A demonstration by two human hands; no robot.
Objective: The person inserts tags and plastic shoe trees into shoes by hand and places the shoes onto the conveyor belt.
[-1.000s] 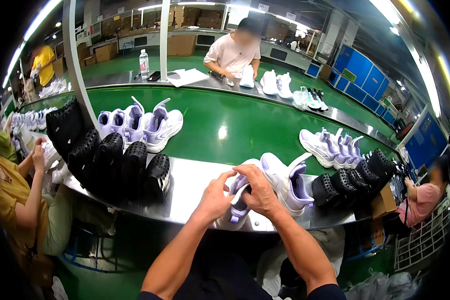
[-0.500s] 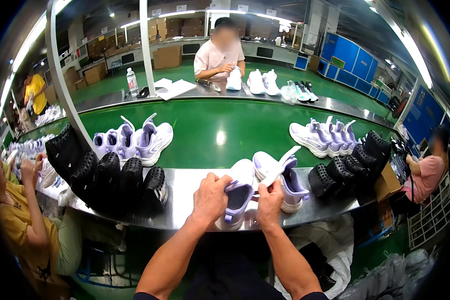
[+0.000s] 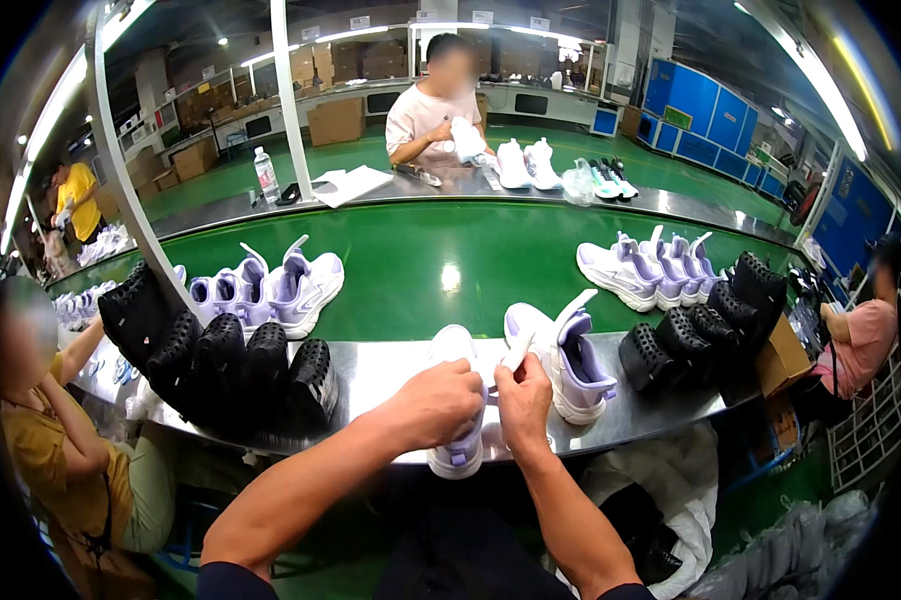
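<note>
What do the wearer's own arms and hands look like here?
Both hands, the left hand and right hand, are ungloved. The forearms are bare, with no watch or bracelet visible; plain dark navy fabric sleeves show at the lower edge.

Bottle (image 3: 266,177), white papers (image 3: 355,184) and, between them, perhaps a phone (image 3: 289,194).

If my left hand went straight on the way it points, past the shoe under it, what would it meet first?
Most likely your right hand, or the white flap it holds; depth is hard to judge.
</note>
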